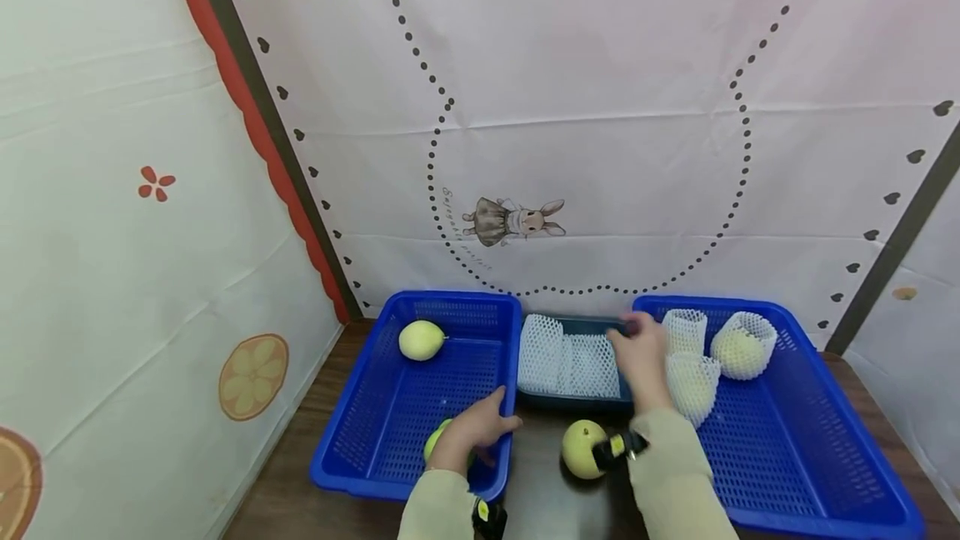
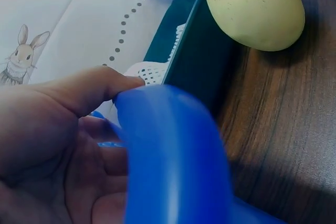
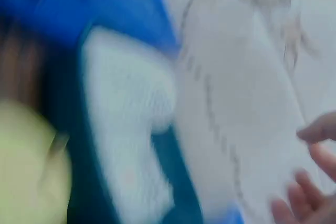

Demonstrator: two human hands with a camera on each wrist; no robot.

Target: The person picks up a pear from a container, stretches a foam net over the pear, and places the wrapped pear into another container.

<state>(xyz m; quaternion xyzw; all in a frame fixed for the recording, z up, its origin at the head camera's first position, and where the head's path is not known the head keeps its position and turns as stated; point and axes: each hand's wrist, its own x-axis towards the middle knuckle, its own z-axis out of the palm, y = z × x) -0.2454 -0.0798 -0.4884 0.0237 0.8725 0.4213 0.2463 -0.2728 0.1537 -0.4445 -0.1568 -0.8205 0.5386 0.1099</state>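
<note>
My left hand [image 1: 474, 427] rests at the right rim of the left blue basket [image 1: 412, 487], its thumb reaching over the edge. Partly covered by that hand is a green fruit [image 1: 435, 440] in the basket; a yellow-green pear [image 1: 422, 341] lies farther back. My right hand [image 1: 643, 357] hovers over the right end of a dark teal tray [image 1: 532, 401], its fingers loosely bent with nothing visible between them in the blurred right wrist view. White foam fruit nets [image 1: 588, 365] lie in the tray. On the table before it sits a pear [image 1: 581, 450], near my right wrist.
A second blue basket [image 1: 810, 440] stands to the right, holding several white foam nets, with a netted pear [image 1: 742, 348] among them. Behind everything rises a printed white cloth [image 1: 600, 148], and another cloth [image 1: 135, 273] borders the left side.
</note>
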